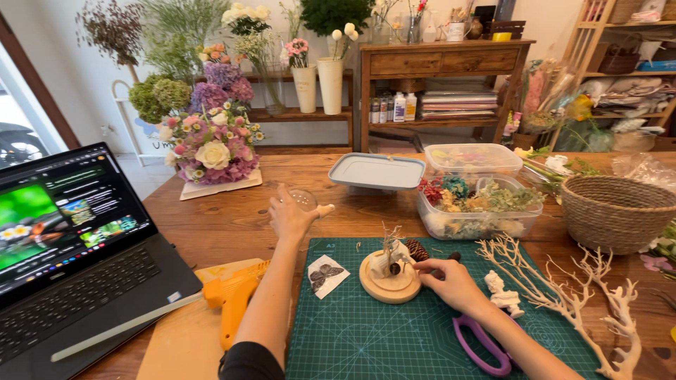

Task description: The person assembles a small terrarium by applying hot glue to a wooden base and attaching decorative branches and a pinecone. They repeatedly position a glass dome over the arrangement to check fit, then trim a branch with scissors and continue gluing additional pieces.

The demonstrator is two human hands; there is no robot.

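Flower-shop shelves and bouquets back a wooden table (pixel 232 218) carrying a laptop (pixel 70 246), green mat (pixel 366 331) and glue gun (pixel 232 299). Left hand (pixel 290 217), arm stretched forward, clasps a clear glass dome (pixel 304 200) off the mat; a slip could crack it. Right hand (pixel 451 281), wrist bent inward, pinches the round wooden base (pixel 389 281) on the mat; a nudge could topple its small twig.

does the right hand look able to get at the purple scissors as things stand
Probably yes: the scissors lie on the green mat just beside the right hand, which rests at the wooden base, with nothing between.
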